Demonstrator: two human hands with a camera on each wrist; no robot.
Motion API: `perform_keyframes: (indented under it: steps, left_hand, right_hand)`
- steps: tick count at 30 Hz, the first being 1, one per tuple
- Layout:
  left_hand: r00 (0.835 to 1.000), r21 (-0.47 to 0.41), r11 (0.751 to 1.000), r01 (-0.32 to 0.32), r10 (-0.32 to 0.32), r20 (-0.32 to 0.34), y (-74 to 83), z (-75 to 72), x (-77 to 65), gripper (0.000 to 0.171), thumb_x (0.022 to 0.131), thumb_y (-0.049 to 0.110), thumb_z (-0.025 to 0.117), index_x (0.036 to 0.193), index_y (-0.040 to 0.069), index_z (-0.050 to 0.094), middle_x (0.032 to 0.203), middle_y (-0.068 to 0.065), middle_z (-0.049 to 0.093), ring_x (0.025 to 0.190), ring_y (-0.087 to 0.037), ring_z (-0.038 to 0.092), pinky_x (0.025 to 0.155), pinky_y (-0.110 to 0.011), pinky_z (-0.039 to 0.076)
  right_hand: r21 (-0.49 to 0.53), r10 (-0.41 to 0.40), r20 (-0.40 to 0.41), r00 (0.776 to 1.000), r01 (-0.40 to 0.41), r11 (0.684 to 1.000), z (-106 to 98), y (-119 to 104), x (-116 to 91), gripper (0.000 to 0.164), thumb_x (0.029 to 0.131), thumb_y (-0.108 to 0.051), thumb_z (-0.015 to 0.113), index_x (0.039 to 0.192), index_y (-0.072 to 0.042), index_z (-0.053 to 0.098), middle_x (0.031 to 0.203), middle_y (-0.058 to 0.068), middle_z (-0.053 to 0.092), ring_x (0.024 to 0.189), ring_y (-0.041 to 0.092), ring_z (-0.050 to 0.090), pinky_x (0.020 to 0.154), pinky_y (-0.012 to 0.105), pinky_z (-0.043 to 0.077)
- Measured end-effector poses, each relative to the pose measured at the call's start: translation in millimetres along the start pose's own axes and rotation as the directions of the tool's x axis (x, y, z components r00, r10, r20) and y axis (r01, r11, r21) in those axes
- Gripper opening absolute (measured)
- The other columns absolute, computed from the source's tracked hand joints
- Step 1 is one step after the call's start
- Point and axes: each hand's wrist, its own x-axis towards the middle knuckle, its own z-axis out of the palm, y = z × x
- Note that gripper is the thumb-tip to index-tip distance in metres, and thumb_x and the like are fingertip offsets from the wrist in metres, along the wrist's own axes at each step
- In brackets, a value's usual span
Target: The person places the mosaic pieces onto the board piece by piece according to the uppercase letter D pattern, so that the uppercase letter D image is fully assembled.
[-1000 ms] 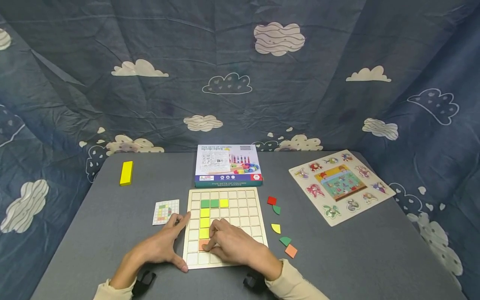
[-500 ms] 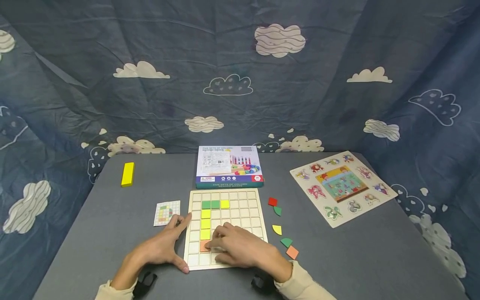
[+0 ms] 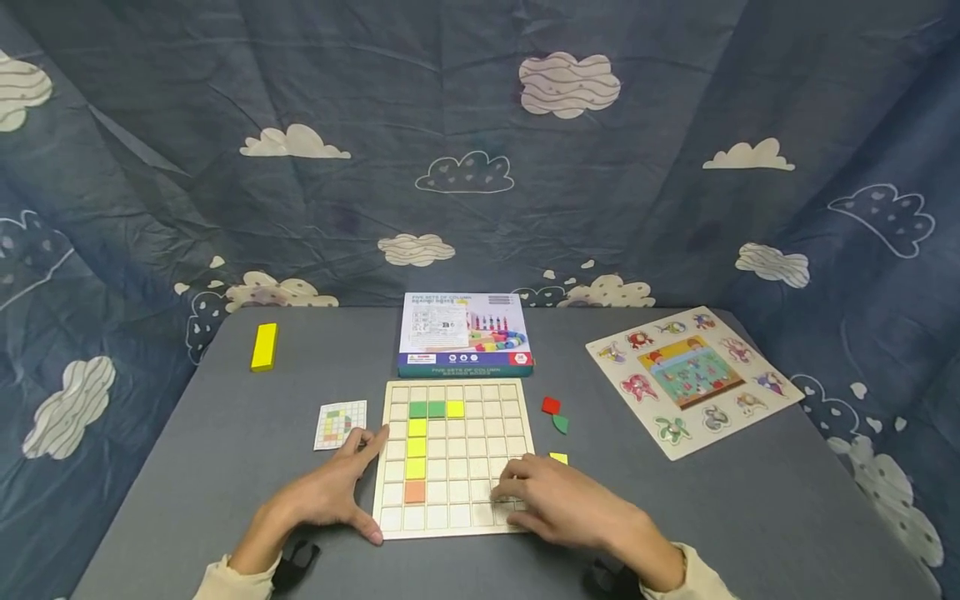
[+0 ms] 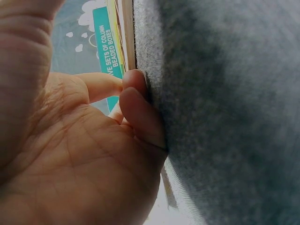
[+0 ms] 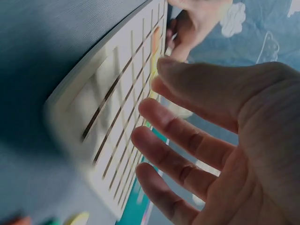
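Observation:
A pale wooden grid board (image 3: 480, 450) lies on the table before me. On it sit two green square tiles (image 3: 417, 410) and a yellow one (image 3: 454, 408) in a row. Below the left green tile, a column of yellow tiles (image 3: 416, 447) ends in an orange tile (image 3: 415, 492). My left hand (image 3: 327, 493) touches the board's left edge, thumb near the front corner and fingers further back. Over the board's right front part hovers my right hand (image 3: 562, 504), its loosely bent fingers spread and holding nothing, as the right wrist view shows of that hand (image 5: 201, 154).
A small pattern card (image 3: 336, 423) lies left of the board, with a yellow block (image 3: 264, 347) farther back. Behind the board is a bead box (image 3: 465, 333). Red (image 3: 551, 405), green (image 3: 560, 424) and yellow (image 3: 558, 457) pieces lie to its right, before a sea-animal puzzle (image 3: 693, 379).
My right hand has left the orange tile and moved right across the board, now covering some loose pieces beside it. The orange tile stays in its square. My left hand keeps its place.

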Motion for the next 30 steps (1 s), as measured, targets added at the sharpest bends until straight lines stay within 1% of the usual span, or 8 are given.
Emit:
perform_keyframes:
  steps: [2,4,7,10,13,19,23,30]
  left_hand:
    - [1.0,-0.001,1.0,0.001,-0.001,0.004,-0.3,0.6,-0.1,0.144,0.051,0.046,0.097,0.16,0.0,0.015,0.137,-0.011,0.032,0.124,-0.03,0.04,0.1,-0.045,0.041]
    - [1.0,-0.003,1.0,0.002,-0.002,0.004,-0.8,1.0,-0.2,0.144,0.051,0.047,0.097,0.16,0.001,0.015,0.138,-0.011,0.032,0.125,-0.03,0.04,0.1,-0.045,0.041]
    - [1.0,-0.001,1.0,0.001,-0.001,0.002,-1.2,1.4,0.2,0.144,0.051,0.047,0.097,0.16,0.0,0.015,0.138,-0.011,0.032,0.125,-0.03,0.04,0.101,-0.046,0.041]
    - [1.0,0.002,1.0,-0.004,0.004,-0.001,-0.6,1.3,1.4,0.144,0.051,0.046,0.097,0.159,0.0,0.015,0.136,-0.011,0.033,0.124,-0.03,0.04,0.1,-0.045,0.041]
    - [1.0,0.004,1.0,-0.001,0.001,-0.003,0.6,0.7,1.4,0.143,0.051,0.046,0.097,0.159,0.0,0.016,0.137,-0.011,0.033,0.124,-0.03,0.04,0.1,-0.045,0.041]
    - [1.0,-0.004,1.0,0.018,-0.018,0.002,1.0,1.0,-0.5,0.144,0.05,0.047,0.097,0.16,0.002,0.015,0.138,-0.011,0.032,0.125,-0.03,0.04,0.101,-0.045,0.041]
    - [1.0,-0.011,1.0,0.017,-0.017,0.0,0.4,1.3,-0.3,0.145,0.05,0.047,0.097,0.16,0.002,0.015,0.138,-0.011,0.032,0.125,-0.031,0.039,0.1,-0.047,0.04]
    - [1.0,-0.011,1.0,0.008,-0.008,-0.003,-0.2,0.9,1.5,0.145,0.049,0.046,0.097,0.16,0.001,0.015,0.137,-0.011,0.033,0.125,-0.031,0.039,0.101,-0.048,0.04]
  right_hand:
    - [0.032,-0.001,-0.018,1.0,0.001,0.999,-1,7,-13,0.016,0.092,-0.02,0.073,0.108,-0.021,0.073,0.106,-0.009,0.065,0.097,0.006,0.059,0.084,0.029,0.05]
    - [0.072,0.028,-0.007,1.0,-0.027,0.997,-4,13,-24,0.015,0.09,-0.018,0.075,0.105,-0.021,0.073,0.106,-0.01,0.064,0.096,0.005,0.057,0.084,0.029,0.05]
    - [0.104,0.108,0.033,0.994,-0.111,0.988,-6,22,-40,0.019,0.088,-0.02,0.077,0.105,-0.022,0.07,0.109,-0.01,0.062,0.095,0.004,0.054,0.083,0.03,0.049]
    - [0.111,0.205,0.073,0.976,-0.213,0.971,-7,29,-52,0.024,0.085,-0.021,0.08,0.106,-0.024,0.069,0.111,-0.011,0.059,0.096,0.006,0.052,0.083,0.032,0.049]
    - [0.104,0.26,0.083,0.962,-0.268,0.958,-8,34,-61,0.026,0.082,-0.023,0.083,0.104,-0.025,0.068,0.11,-0.013,0.058,0.097,0.007,0.053,0.084,0.034,0.05]
    - [0.088,0.278,0.075,0.958,-0.284,0.955,-7,43,-72,0.027,0.08,-0.02,0.084,0.101,-0.026,0.068,0.109,-0.012,0.059,0.096,0.007,0.053,0.081,0.035,0.05]
    - [0.126,0.287,0.093,0.953,-0.297,0.946,-6,49,-75,0.026,0.081,-0.019,0.084,0.099,-0.028,0.067,0.109,-0.013,0.059,0.098,0.007,0.055,0.083,0.036,0.051]
    - [0.288,0.328,0.175,0.928,-0.367,0.884,-6,60,-80,0.026,0.084,-0.017,0.08,0.101,-0.031,0.067,0.105,-0.016,0.058,0.097,0.005,0.056,0.083,0.033,0.051]
